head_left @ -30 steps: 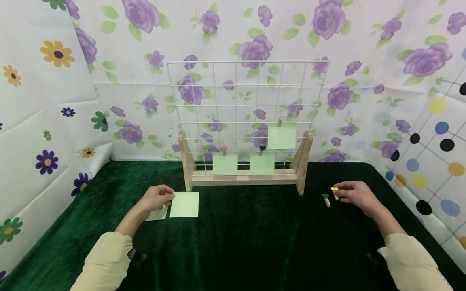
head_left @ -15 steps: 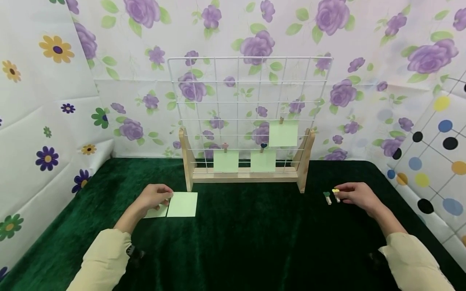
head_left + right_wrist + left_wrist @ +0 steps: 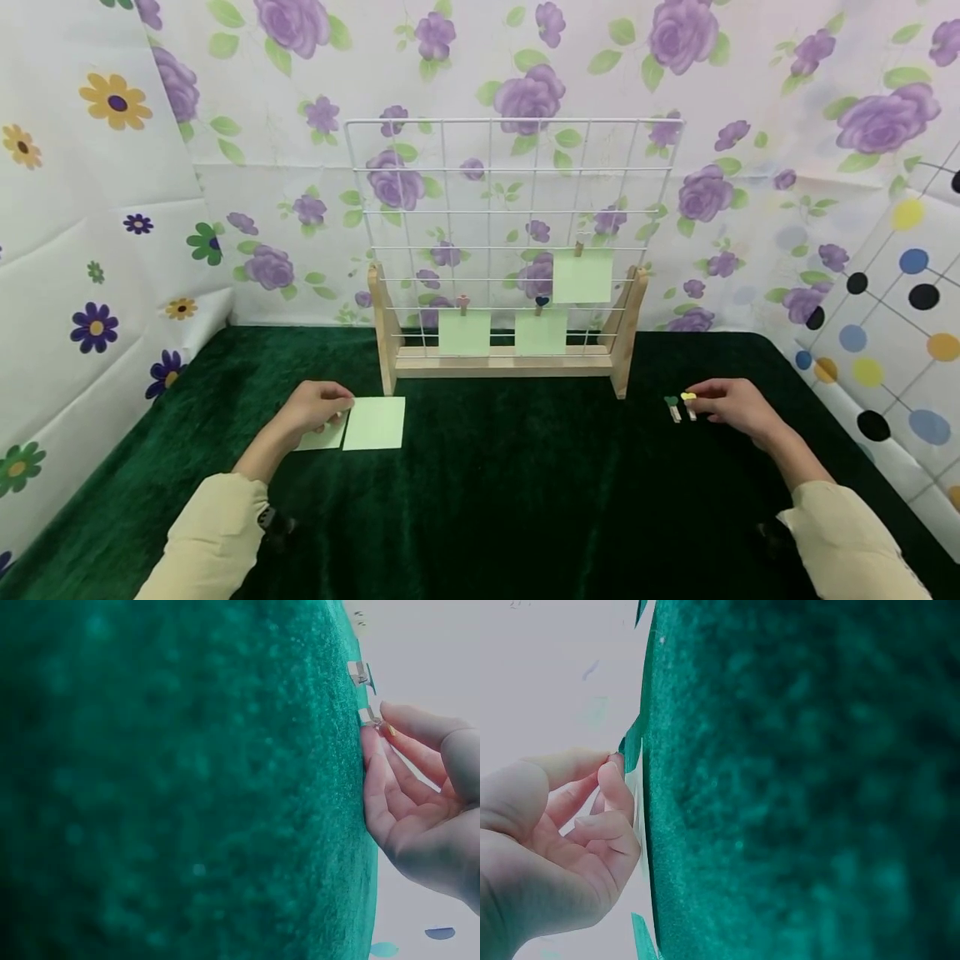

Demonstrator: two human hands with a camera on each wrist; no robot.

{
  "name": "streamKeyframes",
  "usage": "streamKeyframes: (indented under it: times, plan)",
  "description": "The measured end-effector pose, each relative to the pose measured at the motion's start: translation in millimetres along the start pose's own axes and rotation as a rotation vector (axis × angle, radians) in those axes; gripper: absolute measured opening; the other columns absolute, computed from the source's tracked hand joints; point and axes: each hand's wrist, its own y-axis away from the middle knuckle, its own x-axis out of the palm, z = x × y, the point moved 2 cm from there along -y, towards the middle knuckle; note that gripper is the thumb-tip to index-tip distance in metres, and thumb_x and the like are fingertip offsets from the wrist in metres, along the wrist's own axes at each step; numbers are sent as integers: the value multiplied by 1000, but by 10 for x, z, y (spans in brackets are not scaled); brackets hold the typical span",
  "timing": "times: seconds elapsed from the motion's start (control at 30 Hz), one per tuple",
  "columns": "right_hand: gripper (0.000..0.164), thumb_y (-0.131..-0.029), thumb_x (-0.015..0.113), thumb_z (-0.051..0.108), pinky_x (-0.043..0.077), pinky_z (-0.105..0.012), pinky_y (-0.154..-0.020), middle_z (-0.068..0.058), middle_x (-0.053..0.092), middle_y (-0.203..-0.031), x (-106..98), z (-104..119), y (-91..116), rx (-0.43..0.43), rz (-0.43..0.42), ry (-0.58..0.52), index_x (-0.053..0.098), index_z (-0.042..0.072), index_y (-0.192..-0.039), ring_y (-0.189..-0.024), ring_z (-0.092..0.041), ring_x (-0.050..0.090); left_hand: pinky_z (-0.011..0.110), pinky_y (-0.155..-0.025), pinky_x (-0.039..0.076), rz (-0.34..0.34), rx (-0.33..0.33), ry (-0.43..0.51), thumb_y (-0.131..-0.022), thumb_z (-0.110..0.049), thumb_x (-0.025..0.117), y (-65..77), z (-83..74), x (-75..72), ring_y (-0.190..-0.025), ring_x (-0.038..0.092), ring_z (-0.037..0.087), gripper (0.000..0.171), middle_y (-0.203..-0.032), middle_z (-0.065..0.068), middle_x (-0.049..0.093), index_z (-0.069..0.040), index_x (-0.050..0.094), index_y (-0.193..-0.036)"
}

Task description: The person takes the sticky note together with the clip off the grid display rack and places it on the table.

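In the head view my left hand (image 3: 315, 412) pinches the top-left corner of a pale green paper square (image 3: 373, 422) lying on the dark green cloth. A second paper square (image 3: 321, 439) lies partly hidden under that hand. The left wrist view shows thumb and index finger meeting at the paper's raised edge (image 3: 632, 746). On the right side, my right hand (image 3: 737, 408) holds a small wooden clothespin topped with a yellow heart (image 3: 688, 397) between thumb and fingers. Just left of it lies another clothespin with a green heart (image 3: 671, 403).
A white wire grid (image 3: 490, 169) on a wooden stand (image 3: 502, 362) stands at the back. Three paper squares hang on it by clothespins, one higher at the right (image 3: 582, 277). Flower-patterned sheeting (image 3: 300, 142) closes off the back and left; dotted sheeting (image 3: 885, 333) is at the right.
The head view has tilted slightly. My left hand and the pinched paper square have shifted a little to the left. The right hand stays at the yellow-heart clothespin.
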Motion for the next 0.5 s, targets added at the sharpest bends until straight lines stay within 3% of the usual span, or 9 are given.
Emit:
streamKeyframes:
  times: [0.5]
  plan:
    - [43,-93,65,23,53,-32,-74,-20,61,-115,13,49,24,-3,-3,30,59,-9,-122,-93,-22,60,31,-58,41,-7,-2,-11,-98,-14,55,20,-25,-7,-75,53,20,24,-91,11,60,5,64,-110]
